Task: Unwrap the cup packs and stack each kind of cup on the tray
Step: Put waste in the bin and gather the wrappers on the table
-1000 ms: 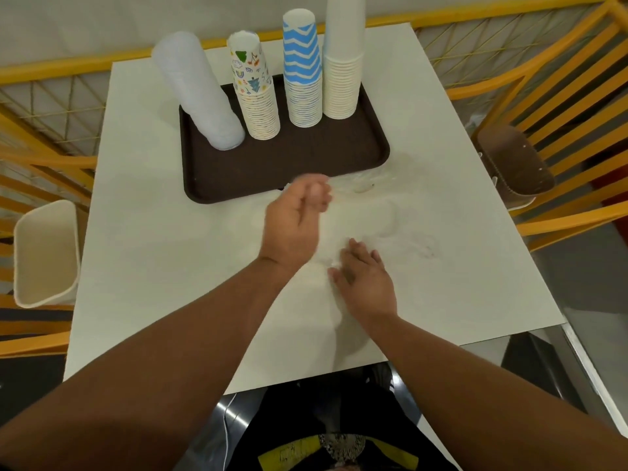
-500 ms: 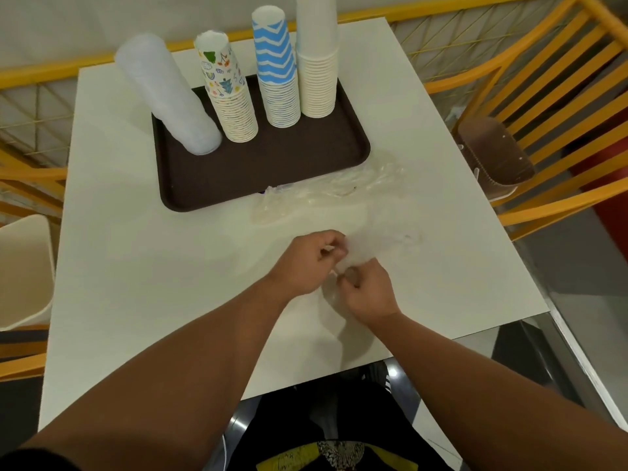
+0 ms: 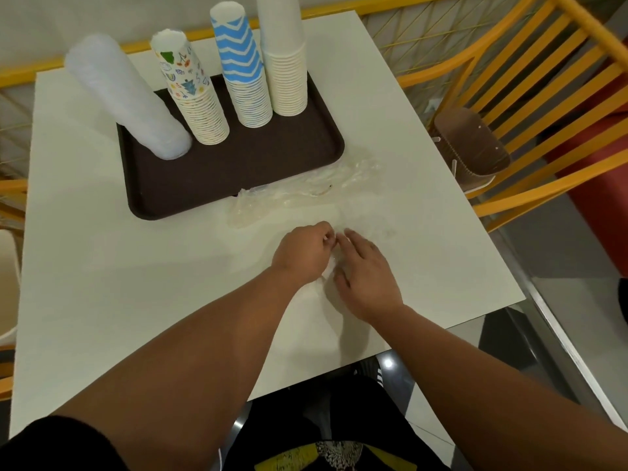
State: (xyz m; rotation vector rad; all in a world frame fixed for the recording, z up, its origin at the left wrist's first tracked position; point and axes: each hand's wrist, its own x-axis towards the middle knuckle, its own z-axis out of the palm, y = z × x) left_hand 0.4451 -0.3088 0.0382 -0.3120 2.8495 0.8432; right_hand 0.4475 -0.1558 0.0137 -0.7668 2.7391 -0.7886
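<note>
The brown tray [image 3: 234,171] holds four cup stacks [image 3: 248,79]. On the white surface [image 3: 102,266] just beside it, the left hand [image 3: 302,254] pinches the clear wrapper [image 3: 306,195]. The right hand [image 3: 365,277] lies flat and spread on the wrapper.

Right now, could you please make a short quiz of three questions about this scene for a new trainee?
1. True or false: all four cup stacks stand on the tray.
2. Which stack is furthest right? A) plain white stack B) blue zigzag stack C) clear plastic stack
3. Fill in: the left hand pinches a clear plastic ____ on the table.

Key: 1 true; 2 A; 3 wrapper. The right hand rests flat on it; another wrapper lies beside the tray.
</note>
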